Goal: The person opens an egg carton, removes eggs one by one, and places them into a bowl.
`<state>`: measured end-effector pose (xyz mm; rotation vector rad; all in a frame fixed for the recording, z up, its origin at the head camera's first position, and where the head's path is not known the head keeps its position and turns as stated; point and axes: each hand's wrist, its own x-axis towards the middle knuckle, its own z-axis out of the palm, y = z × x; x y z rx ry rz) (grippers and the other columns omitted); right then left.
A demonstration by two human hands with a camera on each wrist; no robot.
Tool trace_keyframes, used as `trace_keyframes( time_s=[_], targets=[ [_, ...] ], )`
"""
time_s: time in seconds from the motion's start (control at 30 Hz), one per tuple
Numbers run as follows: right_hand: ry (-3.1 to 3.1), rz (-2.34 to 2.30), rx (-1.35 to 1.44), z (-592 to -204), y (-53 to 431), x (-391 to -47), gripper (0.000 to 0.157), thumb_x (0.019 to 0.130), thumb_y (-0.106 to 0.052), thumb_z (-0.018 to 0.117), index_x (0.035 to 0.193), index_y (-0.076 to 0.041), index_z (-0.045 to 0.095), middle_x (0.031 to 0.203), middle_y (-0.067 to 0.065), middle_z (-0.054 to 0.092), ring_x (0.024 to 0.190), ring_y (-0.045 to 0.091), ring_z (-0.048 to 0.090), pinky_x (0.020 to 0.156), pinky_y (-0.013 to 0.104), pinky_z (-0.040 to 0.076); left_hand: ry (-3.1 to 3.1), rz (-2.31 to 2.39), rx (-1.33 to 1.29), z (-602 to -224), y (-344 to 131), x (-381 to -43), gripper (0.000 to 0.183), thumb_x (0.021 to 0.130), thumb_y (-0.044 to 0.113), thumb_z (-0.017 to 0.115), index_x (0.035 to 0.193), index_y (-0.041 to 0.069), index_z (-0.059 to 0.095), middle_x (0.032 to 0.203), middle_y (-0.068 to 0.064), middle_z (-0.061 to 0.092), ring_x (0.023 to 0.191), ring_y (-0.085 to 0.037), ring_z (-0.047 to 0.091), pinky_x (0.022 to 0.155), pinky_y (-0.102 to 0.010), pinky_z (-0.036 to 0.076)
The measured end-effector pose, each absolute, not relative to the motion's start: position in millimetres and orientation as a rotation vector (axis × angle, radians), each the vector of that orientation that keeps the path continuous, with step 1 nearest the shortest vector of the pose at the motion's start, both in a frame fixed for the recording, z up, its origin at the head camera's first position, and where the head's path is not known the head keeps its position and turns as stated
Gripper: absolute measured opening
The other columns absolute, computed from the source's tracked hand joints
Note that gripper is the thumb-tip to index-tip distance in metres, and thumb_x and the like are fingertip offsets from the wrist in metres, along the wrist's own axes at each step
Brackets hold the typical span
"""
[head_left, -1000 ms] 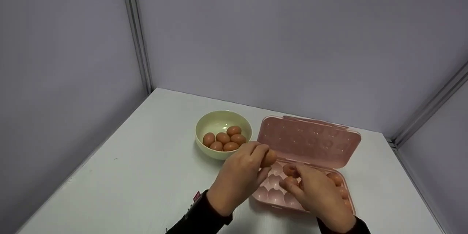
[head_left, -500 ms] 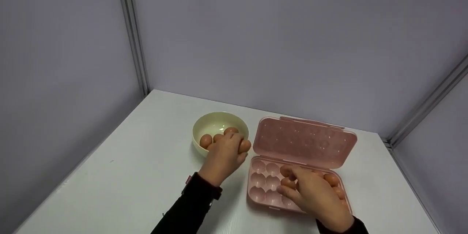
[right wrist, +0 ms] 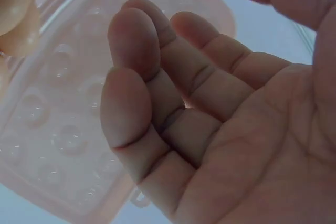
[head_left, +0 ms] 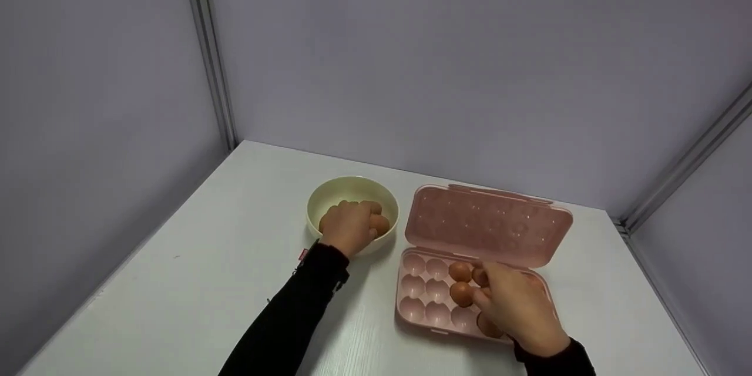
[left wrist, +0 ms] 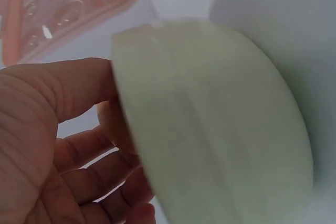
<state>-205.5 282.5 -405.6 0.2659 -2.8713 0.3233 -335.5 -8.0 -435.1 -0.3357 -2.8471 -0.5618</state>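
Your left hand (head_left: 348, 228) is clamped on a brown egg (head_left: 380, 224), the pale green bowl (head_left: 343, 189) around that grip presumably preventing rolling, while your right hand (head_left: 520, 305), slack and empty, hangs over the pink egg carton (head_left: 489, 226), whose cups (head_left: 437, 291) likely keep seated eggs (head_left: 462, 294) apart.

The left hand (head_left: 346, 229), with an egg (head_left: 380, 224) in its grip, obstructs the near part of the bowl (head_left: 346, 189); the far part is accessible from above. The left sleeve (head_left: 288, 311) blocks the near approach. The raised lid (head_left: 489, 224) obstructs the egg carton (head_left: 413, 286) from behind. The right hand (head_left: 520, 305) covers much of its right portion; left pockets are accessible from above. Left of the bowl, the desk (head_left: 205, 282) offers wide passage.
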Motion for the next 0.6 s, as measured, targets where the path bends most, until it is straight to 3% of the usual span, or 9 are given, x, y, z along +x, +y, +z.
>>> trace_keyframes(
  time_s=[0.17, 0.23, 0.43, 0.6],
  targets=[
    [-2.968, 0.454, 0.279, -416, 282, -213, 0.024, 0.091, -0.019, 0.083, 0.112, -0.019, 0.071, 0.090, -0.004, 0.073, 0.078, 0.010, 0.063, 0.073, 0.035, 0.056, -2.900, -0.562, -0.308, -435, -12, -346, 0.010, 0.089, 0.020, 0.078, 0.085, 0.026, 0.071, 0.087, -0.004, 0.075, 0.081, -0.031, 0.067, 0.070, -0.052, 0.058],
    [-2.978, 0.477, 0.308, -421, 281, -215, 0.021, 0.091, -0.017, 0.084, 0.109, -0.015, 0.072, 0.092, -0.001, 0.073, 0.078, 0.010, 0.061, 0.073, 0.034, 0.056, -2.909, -0.576, -0.275, -433, -12, -349, 0.012, 0.088, 0.020, 0.076, 0.078, 0.024, 0.071, 0.088, -0.005, 0.075, 0.082, -0.030, 0.067, 0.073, -0.052, 0.060],
    [-2.966, 0.385, 0.321, -436, 279, -222, 0.019, 0.090, -0.021, 0.085, 0.105, -0.020, 0.073, 0.079, -0.007, 0.066, 0.075, 0.011, 0.056, 0.077, 0.035, 0.052, -2.955, -0.437, -0.277, -433, -18, -354, 0.018, 0.091, 0.019, 0.071, 0.075, 0.011, 0.073, 0.087, -0.011, 0.077, 0.087, -0.032, 0.071, 0.081, -0.051, 0.059],
    [-2.998, 0.362, 0.315, -445, 279, -226, 0.018, 0.090, -0.020, 0.085, 0.101, -0.021, 0.072, 0.076, -0.008, 0.060, 0.072, 0.011, 0.053, 0.071, 0.033, 0.049, -2.995, -0.615, -0.231, -440, -24, -354, 0.026, 0.097, 0.014, 0.062, 0.071, 0.014, 0.068, 0.079, -0.005, 0.069, 0.087, -0.028, 0.064, 0.091, -0.050, 0.056]
  ],
)
